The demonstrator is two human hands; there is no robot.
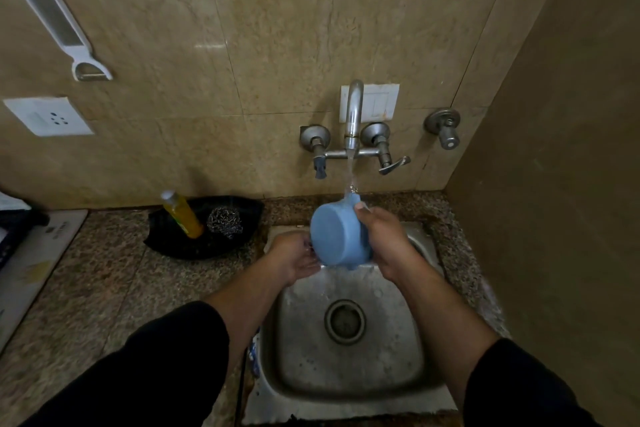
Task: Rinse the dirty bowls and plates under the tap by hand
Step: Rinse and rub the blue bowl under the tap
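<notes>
The left hand (294, 260) is seen palm-up at 8 o'clock of the blue bowl (337, 236), fingers half curled on its lower edge. The bowl is held tipped over the sink (346, 367), base turned to the camera, mouth toward the wall. At 3 o'clock it is clasped by the right hand (381, 239), thumb on top, and water from the tap (353, 114) is caught at 1 o'clock.

No text is readable; faint print on the white board (41, 246) at left is too blurred.
</notes>
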